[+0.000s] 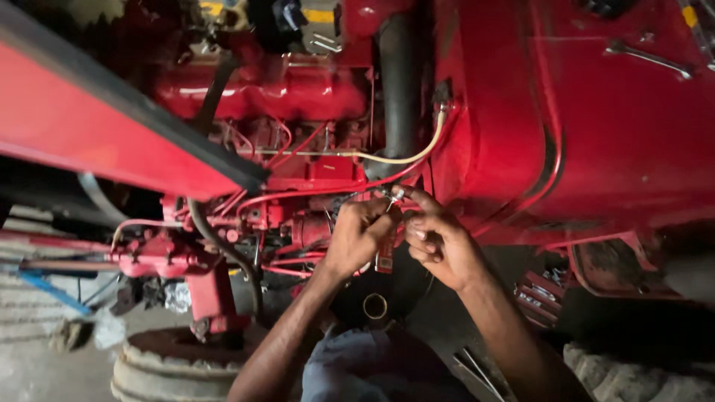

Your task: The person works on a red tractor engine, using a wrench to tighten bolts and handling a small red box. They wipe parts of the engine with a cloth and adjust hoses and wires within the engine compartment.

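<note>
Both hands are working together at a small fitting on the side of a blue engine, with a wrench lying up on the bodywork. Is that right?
Not quite: the engine is red, not blue, as the head view shows. The rest holds: left hand and right hand meet at the small fitting, and a wrench lies on the bodywork.

I'm seeing two bare forearms, no sleeves, no gloves, no watch. Left grip [357,234] and right grip [439,246] are both bare. Below them, faded blue denim trousers [365,368] cover my lap, creased and dusty.

Both hands [398,234] at red engine's [298,149] fitting [395,195]
</note>
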